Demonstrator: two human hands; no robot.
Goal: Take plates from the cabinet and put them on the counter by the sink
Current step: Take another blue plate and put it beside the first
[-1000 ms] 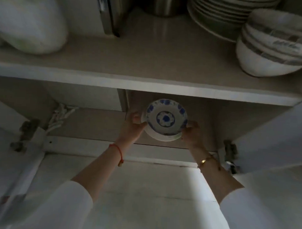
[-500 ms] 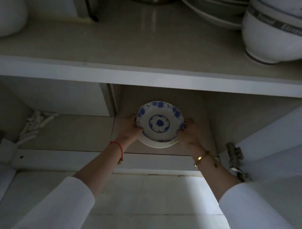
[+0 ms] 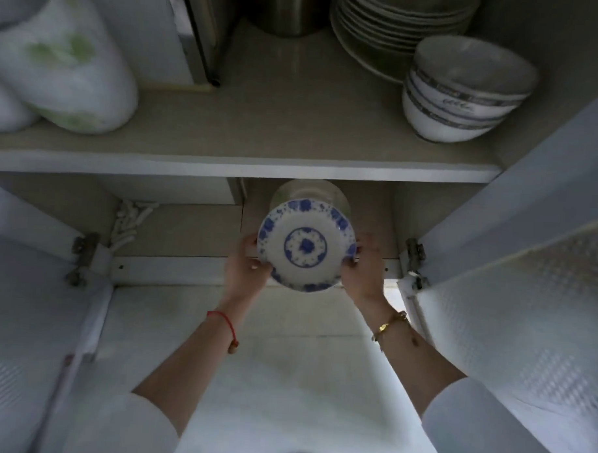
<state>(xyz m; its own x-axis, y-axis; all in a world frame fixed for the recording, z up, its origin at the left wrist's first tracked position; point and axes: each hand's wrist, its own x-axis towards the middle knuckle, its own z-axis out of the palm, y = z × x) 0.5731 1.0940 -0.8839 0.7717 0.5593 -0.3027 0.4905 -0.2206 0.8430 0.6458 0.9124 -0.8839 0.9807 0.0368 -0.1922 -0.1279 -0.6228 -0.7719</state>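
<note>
A white plate with a blue flower pattern (image 3: 305,248) is held at the front edge of the lower cabinet shelf (image 3: 189,229), its face turned towards me. My left hand (image 3: 247,263) grips its left rim and my right hand (image 3: 362,264) grips its right rim. Behind it, further in on the same shelf, stand more white plates (image 3: 310,194), partly hidden by the held one.
The upper shelf (image 3: 260,130) carries a stack of plates (image 3: 396,23), stacked striped bowls (image 3: 461,93), a steel pot (image 3: 286,12) and white bags (image 3: 62,62). Open cabinet doors stand at the left (image 3: 26,318) and the right (image 3: 512,284).
Both hands have lifted the blue plate off the pile and drawn it towards me, out to the shelf's front edge. The remaining plates now show behind it.
</note>
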